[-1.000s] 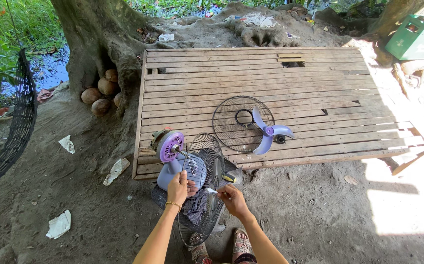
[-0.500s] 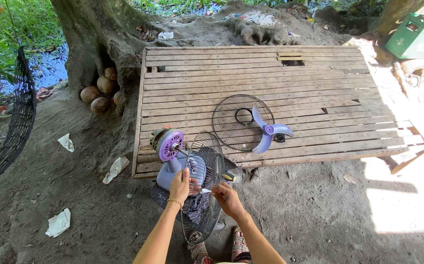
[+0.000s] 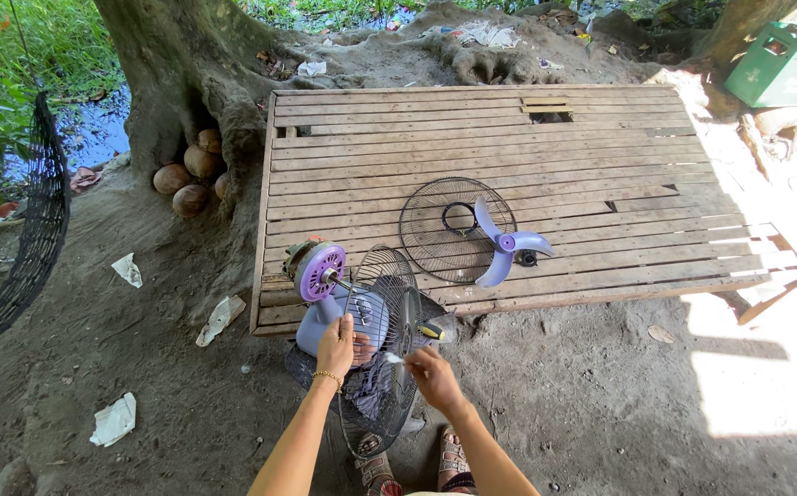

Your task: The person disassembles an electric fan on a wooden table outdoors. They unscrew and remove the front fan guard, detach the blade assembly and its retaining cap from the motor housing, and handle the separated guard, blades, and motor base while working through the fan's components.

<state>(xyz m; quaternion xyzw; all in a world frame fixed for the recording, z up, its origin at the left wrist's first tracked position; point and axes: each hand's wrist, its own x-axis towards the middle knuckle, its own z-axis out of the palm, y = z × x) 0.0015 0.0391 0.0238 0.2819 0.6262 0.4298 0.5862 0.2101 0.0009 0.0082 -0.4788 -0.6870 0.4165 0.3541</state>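
The left hand (image 3: 336, 344) grips the wire fan guard (image 3: 382, 340) beside the purple motor (image 3: 321, 272) while the right hand (image 3: 432, 375), apart, holds a screwdriver (image 3: 428, 332) to it, so the guard looks mid-removal, needing careful turning next.

A big wooden platform (image 3: 508, 138) made of planks sits low on the dirt ground (image 3: 600, 395). A round black wire fan guard (image 3: 444, 248) lies flat on it, and a purple fan blade (image 3: 506, 242) rests on the guard's edge
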